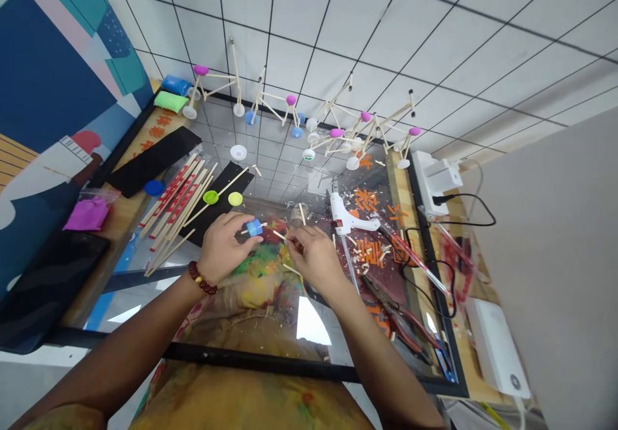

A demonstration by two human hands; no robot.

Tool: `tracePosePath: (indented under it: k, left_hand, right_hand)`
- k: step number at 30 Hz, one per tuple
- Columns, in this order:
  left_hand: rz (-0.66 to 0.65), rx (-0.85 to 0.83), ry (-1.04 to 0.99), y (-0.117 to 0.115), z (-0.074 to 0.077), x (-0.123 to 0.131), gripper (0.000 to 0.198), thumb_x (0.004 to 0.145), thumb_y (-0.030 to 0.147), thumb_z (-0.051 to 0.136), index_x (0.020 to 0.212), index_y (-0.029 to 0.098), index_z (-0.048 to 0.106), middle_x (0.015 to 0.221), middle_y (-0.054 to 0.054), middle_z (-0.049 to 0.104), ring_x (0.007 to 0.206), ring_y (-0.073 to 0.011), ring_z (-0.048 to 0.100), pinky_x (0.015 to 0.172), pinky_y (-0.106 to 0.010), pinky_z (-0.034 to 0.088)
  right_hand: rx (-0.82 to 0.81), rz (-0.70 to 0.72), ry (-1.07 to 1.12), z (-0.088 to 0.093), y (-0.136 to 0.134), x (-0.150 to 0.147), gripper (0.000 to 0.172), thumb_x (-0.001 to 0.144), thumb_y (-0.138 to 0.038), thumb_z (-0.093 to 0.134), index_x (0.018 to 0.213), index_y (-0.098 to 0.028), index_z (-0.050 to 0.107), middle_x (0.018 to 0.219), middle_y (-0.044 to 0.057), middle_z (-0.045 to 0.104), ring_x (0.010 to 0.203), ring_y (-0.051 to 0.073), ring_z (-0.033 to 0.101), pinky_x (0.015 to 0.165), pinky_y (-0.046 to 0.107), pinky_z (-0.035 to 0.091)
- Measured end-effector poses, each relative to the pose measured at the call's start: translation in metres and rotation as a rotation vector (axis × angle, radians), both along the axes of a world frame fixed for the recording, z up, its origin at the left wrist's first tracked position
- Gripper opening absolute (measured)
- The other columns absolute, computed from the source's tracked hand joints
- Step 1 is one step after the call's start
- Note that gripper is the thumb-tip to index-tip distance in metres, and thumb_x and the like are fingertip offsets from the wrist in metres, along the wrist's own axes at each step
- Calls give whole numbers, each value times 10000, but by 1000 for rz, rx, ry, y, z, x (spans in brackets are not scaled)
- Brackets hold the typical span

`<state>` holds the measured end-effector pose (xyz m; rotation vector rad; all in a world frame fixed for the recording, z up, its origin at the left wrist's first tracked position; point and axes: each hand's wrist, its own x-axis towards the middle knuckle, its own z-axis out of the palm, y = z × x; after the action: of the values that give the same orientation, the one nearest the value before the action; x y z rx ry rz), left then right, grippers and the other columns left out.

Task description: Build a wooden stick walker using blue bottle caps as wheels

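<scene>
Between the thumb and forefinger of my left hand [228,240] is a small blue piece [254,227], with short bits of pale stick showing at its sides. My right hand [311,253] pinches a thin wooden stick [279,235] that points left toward the blue piece; the two are apart. Another short stick [302,214] stands just behind my right hand. A green cap [211,197] with a stick across it and a yellow cap [235,199] lie behind my left hand.
Bundled sticks [176,205] lie at the left, near a phone [48,288]. A white glue gun [347,216], pliers [398,317] and cables are at the right. Several small stick models with caps [365,116] stand along the tiled wall. Wood scraps litter the glass tabletop [232,336].
</scene>
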<state>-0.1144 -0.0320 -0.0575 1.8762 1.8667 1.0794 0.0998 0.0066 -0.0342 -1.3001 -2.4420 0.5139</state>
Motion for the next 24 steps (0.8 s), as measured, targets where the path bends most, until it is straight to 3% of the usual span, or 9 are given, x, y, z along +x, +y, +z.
tracePosePath:
  k: [8,24]
  left_hand:
    - [-32,42,73,-2,3,2,241,792,275,710,1024,211,684,1017,-62,721,937,-228,664,871,-374,532]
    - [-18,7,0,-1,5,3,264,756,303,771,994,220,692,989,-55,707,880,-210,671,835,-359,559]
  right_hand:
    - [-23,-33,201,-16,-2,-7,121,918,-217,561,857,-220,666,830,32,692,820,201,613,789,319,456]
    - [-22,-59,132,-12,-3,-9,125,907,-236,608,832,-227,707,805,5,723,795,184,625,752,319,345]
